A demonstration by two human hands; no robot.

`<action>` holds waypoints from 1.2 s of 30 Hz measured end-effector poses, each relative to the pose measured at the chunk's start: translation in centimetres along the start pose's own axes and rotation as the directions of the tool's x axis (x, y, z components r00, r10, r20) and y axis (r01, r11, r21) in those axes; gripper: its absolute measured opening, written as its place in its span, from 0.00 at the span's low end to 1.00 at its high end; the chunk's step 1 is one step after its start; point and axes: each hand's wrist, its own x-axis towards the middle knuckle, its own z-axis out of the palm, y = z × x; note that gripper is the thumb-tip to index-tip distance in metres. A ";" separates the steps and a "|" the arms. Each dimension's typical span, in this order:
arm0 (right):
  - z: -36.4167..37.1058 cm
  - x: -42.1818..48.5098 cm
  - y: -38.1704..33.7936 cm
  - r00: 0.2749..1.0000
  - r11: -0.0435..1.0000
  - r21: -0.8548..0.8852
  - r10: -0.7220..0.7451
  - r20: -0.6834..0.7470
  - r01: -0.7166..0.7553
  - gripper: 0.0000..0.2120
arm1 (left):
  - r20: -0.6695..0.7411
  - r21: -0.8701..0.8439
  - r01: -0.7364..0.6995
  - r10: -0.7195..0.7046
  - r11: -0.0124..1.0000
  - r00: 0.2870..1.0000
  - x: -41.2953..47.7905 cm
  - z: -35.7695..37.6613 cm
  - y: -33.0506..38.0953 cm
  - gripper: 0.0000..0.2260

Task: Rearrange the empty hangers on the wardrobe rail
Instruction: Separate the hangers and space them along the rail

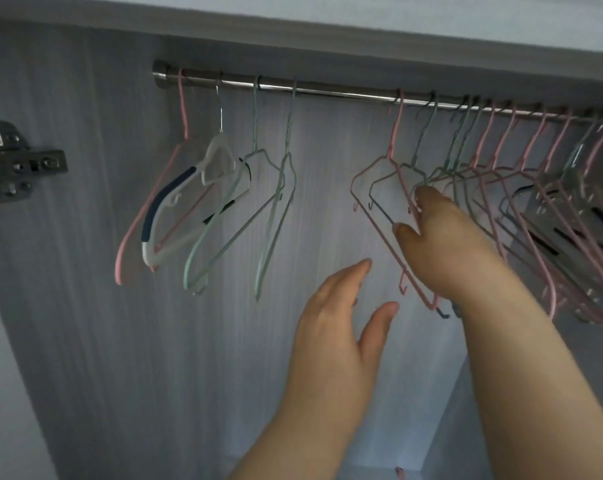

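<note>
Left hand (338, 323): open, fingers straight, holding nothing; it hangs well below the bare middle stretch of the rail (327, 90).
Right hand (442, 244): under the rail, right of that gap, thumb and forefinger pinching the grey hanger (421, 140); your other fingers are hidden among the wires.
Grey hanger: hooked on the rail, second from the gap, just beside the pink hanger (393, 140) on its left.
Bunch (535, 188): many pink and grey hangers packed along the rail's right part, arms overlapping.
Left group (203, 202): four hangers spaced out at the rail's left end.
Risk: if you drag the grey hanger sideways, its small lower hooks may snag its neighbours, pulling them along or tipping one off the rail. Lift its hook clear first.
</note>
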 end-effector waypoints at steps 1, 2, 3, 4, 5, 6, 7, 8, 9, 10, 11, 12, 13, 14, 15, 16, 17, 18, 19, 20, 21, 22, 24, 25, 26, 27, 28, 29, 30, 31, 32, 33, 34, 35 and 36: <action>0.3 0.1 0.2 0.999 1.000 -0.012 0.008 0.040 -0.007 0.23 | 0.104 -0.003 0.072 -0.071 0.997 0.992 0.4 1.0 0.3 0.21; 0.7 0.2 0.3 0.997 1.000 -0.012 0.016 0.078 -0.015 0.24 | 0.193 0.008 0.126 -0.125 0.992 0.973 0.9 1.8 0.6 0.22; 1.0 0.3 0.5 0.993 1.000 -0.010 0.027 0.113 -0.027 0.24 | 0.248 0.018 0.149 -0.149 0.989 0.957 1.3 2.6 0.7 0.22; 1.3 0.4 0.6 0.989 0.999 -0.006 0.040 0.146 -0.039 0.23 | 0.268 0.026 0.150 -0.151 0.988 0.952 1.6 3.2 0.8 0.19; 1.6 0.6 0.7 0.983 0.998 0.007 0.054 0.175 -0.056 0.22 | 0.258 0.038 0.135 -0.140 0.990 0.956 1.8 3.8 0.8 0.16; 1.8 0.7 0.8 0.977 0.997 0.031 0.068 0.200 -0.076 0.21 | 0.239 0.051 0.125 -0.134 0.991 0.962 1.8 4.1 0.8 0.13; 2.1 0.8 0.9 0.973 0.993 0.070 0.077 0.218 -0.094 0.20 | 0.218 0.055 0.128 -0.137 0.990 0.966 1.8 4.4 0.8 0.11; 2.5 0.9 0.9 0.971 0.986 0.131 0.075 0.227 -0.107 0.19 | 0.200 0.057 0.136 -0.144 0.989 0.969 1.8 4.4 0.8 0.10; 2.9 1.0 1.0 0.970 0.969 0.216 0.067 0.232 -0.119 0.19 | 0.180 0.055 0.135 -0.143 0.989 0.973 1.8 4.5 0.7 0.10; 3.3 1.0 1.0 0.970 0.942 0.308 0.059 0.236 -0.133 0.20 | 0.160 0.055 0.124 -0.131 0.991 0.978 1.7 4.4 0.5 0.09; 3.7 1.0 0.9 0.970 0.911 0.388 0.051 0.239 -0.144 0.21 | 0.139 0.059 0.110 -0.117 0.992 0.983 1.6 4.3 0.3 0.09; 4.0 1.0 0.7 0.973 0.891 0.432 0.041 0.228 -0.139 0.22 | 0.102 0.065 0.093 -0.100 0.993 0.990 1.5 4.2 -0.1 0.08; 4.3 1.1 0.6 0.981 0.896 0.427 0.044 0.189 -0.123 0.24 | 0.048 0.074 0.076 -0.080 0.994 0.996 1.4 4.0 -0.6 0.09; 4.5 1.2 0.5 0.991 0.912 0.396 0.060 0.123 -0.104 0.25 | -0.024 0.092 0.057 -0.055 0.994 0.998 1.3 3.8 -1.0 0.09; 4.5 1.5 0.5 0.996 0.929 0.360 0.076 0.054 -0.091 0.27 | -0.098 0.122 0.045 -0.034 0.992 0.995 1.2 3.5 -1.3 0.10; 4.5 1.7 0.5 0.996 0.939 0.331 0.094 0.009 -0.091 0.29 | -0.153 0.150 0.038 -0.015 0.988 0.988 1.3 3.3 -1.5 0.13; 4.5 2.0 0.5 0.994 0.945 0.310 0.111 -0.001 -0.106 0.30 | -0.167 0.171 0.050 -0.021 0.984 0.986 1.5 3.2 -1.6 0.16; 4.7 2.4 0.6 0.991 0.944 0.302 0.133 0.030 -0.136 0.30 | -0.130 0.182 0.090 -0.067 0.979 0.989 1.8 3.2 -1.8 0.20; 4.9 2.7 0.7 0.984 0.930 0.324 0.153 0.087 -0.173 0.30 | -0.052 0.185 0.150 -0.143 0.971 0.988 2.2 3.4 -2.1 0.22; 5.2 3.0 0.7 0.975 0.900 0.381 0.166 0.147 -0.210 0.28 | 0.043 0.175 0.203 -0.214 0.963 0.976 2.7 3.6 -2.5 0.21; 5.5 3.0 0.8 0.969 0.855 0.465 0.159 0.191 -0.231 0.25 | 0.134 0.143 0.222 -0.241 0.964 0.961 3.1 3.8 -2.9 0.16; 5.8 2.9 0.8 0.968 0.791 0.565 0.138 0.210 -0.236 0.23 | 0.186 0.097 0.218 -0.233 0.971 0.954 3.2 4.0 -3.1 0.10; 6.1 2.8 1.1 0.970 0.639 0.731 0.131 0.205 -0.241 0.21 | 0.199 0.021 0.195 -0.195 0.981 0.960 2.7 3.9 -2.9 0.11; 6.4 2.7 1.2 0.972 0.603 0.762 0.138 0.191 -0.236 0.21 | 0.199 -0.006 0.192 -0.187 0.981 0.962 2.2 3.7 -2.6 0.13; 6.7 2.6 1.3 0.972 0.585 0.775 0.143 0.189 -0.237 0.20 | 0.194 -0.039 0.193 -0.182 0.980 0.964 1.6 3.4 -2.1 0.13; 7.0 2.6 1.1 0.972 0.573 0.785 0.140 0.188 -0.235 0.20 | 0.179 -0.072 0.191 -0.176 0.979 0.968 0.9 3.1 -1.8 0.11; 7.5 2.7 0.9 0.973 0.569 0.789 0.134 0.188 -0.230 0.20 | 0.151 -0.100 0.186 -0.169 0.978 0.974 0.4 2.9 -1.5 0.10; 8.0 2.9 0.7 0.974 0.567 0.792 0.121 0.190 -0.225 0.19 | 0.122 -0.117 0.182 -0.167 0.976 0.978 0.0 2.7 -1.5 0.09; 8.4 3.1 0.3 0.976 0.570 0.793 0.107 0.190 -0.217 0.20 | 0.094 -0.125 0.172 -0.161 0.977 0.983 -0.2 2.5 -1.6 0.10; 8.8 3.3 -0.1 0.978 0.579 0.789 0.088 0.189 -0.205 0.19 | 0.061 -0.113 0.163 -0.157 0.980 0.986 -0.4 2.3 -1.9 0.11; 9.1 3.3 -0.5 0.980 0.584 0.789 0.065 0.189 -0.191 0.18 | 0.029 -0.094 0.151 -0.149 0.984 0.988 -0.5 2.0 -2.3 0.11; 9.5 3.4 -0.9 0.981 0.591 0.787 0.044 0.187 -0.177 0.18 | -0.001 -0.076 0.144 -0.145 0.987 0.989 -0.4 1.7 -2.7 0.10; 9.7 3.5 -1.3 0.982 0.597 0.786 0.021 0.186 -0.162 0.19 | -0.029 -0.064 0.145 -0.147 0.987 0.989 -0.3 1.3 -3.1 0.09; 10.1 3.7 -1.6 0.984 0.599 0.788 0.001 0.177 -0.143 0.18 | -0.050 -0.056 0.150 -0.153 0.987 0.987 -0.1 1.0 -3.4 0.08; 10.4 3.7 -1.9 0.986 0.608 0.785 -0.014 0.166 -0.123 0.17 | -0.059 -0.057 0.157 -0.160 0.986 0.985 0.0 0.7 -3.6 0.08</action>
